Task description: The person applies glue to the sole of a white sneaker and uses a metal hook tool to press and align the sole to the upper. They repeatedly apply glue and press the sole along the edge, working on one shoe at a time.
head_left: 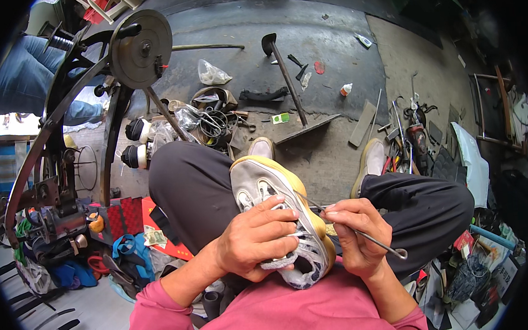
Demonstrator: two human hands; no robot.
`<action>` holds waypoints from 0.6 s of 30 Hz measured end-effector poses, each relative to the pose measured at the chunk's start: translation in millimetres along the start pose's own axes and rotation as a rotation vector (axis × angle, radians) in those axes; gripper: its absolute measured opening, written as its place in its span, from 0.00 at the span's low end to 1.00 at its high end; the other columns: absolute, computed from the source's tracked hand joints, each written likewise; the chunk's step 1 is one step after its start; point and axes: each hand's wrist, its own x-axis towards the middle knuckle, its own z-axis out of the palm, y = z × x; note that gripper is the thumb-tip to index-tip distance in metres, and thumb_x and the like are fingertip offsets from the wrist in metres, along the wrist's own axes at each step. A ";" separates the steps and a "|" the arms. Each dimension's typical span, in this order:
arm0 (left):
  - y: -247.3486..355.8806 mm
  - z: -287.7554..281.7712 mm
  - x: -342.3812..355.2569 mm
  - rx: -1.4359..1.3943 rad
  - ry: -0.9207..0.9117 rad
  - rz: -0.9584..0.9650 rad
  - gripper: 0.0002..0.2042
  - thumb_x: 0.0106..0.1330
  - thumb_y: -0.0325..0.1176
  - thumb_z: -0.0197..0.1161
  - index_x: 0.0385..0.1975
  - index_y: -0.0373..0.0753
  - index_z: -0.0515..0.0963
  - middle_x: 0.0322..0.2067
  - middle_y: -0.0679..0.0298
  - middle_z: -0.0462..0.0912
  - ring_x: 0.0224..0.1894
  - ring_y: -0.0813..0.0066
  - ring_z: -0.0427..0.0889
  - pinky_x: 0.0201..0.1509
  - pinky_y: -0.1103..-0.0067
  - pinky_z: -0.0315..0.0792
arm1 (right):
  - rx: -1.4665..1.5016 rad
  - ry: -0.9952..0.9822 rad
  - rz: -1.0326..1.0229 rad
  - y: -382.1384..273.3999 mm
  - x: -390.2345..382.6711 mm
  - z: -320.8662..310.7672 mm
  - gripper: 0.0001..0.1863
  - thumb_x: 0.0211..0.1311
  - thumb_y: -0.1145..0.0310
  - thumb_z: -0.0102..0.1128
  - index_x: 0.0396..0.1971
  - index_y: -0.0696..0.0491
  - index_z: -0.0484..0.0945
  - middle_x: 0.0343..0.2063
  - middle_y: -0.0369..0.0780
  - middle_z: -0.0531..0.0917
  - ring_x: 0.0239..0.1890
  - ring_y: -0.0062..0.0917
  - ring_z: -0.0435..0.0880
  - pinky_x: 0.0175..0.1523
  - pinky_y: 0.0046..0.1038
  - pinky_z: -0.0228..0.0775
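A grey-and-white sneaker point(263, 176) with a thick yellow sole was held in the lap, its toe pointed away from the body and its sole edge turned toward the right hand point(360, 235). The shoe's upper was gripped by the left hand point(258, 241), whose fingers were bent across the laces; its thumb was hidden from view. A thin metal rod point(374, 241) with a looped end was pinched between the thumb and fingers of the right hand, its loop projecting on the near side and its other end brought to the edge of the sole; whether the shoe was pierced could not be told. Beneath both hands, a pink top point(285, 318) and dark trousers point(183, 179) were worn. To the left of the left hand, a black iron machine point(63, 147) with a round wheel point(141, 48) was seen standing, with blue jeans point(25, 74) worn by another person behind it. Well beyond the hands, a metal stand point(287, 82), a clear plastic bag point(213, 72) and a small white bottle point(346, 90) with an orange cap were set on the floor. Beyond the right hand and farther to its right, hand tools point(416, 136) were heaped near a pale sheet point(472, 158).
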 end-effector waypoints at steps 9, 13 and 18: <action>-0.5 0.3 -1.4 0.017 0.021 0.015 0.16 0.57 0.40 0.75 0.38 0.36 0.83 0.41 0.56 0.85 0.54 0.52 0.86 0.67 0.50 0.73 | -0.060 -0.079 -0.032 -2.9 23.9 4.9 0.12 0.60 0.84 0.69 0.43 0.58 0.85 0.38 0.46 0.87 0.37 0.33 0.89 0.39 0.28 0.81; -0.6 0.2 -1.5 0.021 0.024 0.021 0.16 0.57 0.40 0.75 0.39 0.36 0.83 0.41 0.56 0.85 0.55 0.53 0.85 0.68 0.51 0.72 | -0.068 -0.091 -0.030 -3.9 31.9 11.7 0.12 0.61 0.85 0.67 0.43 0.58 0.85 0.38 0.46 0.87 0.37 0.33 0.89 0.40 0.28 0.81; -0.7 -0.6 -2.3 0.019 0.033 0.020 0.16 0.57 0.40 0.75 0.39 0.36 0.83 0.41 0.57 0.84 0.55 0.53 0.85 0.69 0.52 0.72 | -0.084 -0.065 -0.054 -6.7 33.3 7.2 0.12 0.60 0.85 0.68 0.43 0.58 0.85 0.38 0.46 0.87 0.37 0.33 0.89 0.39 0.28 0.81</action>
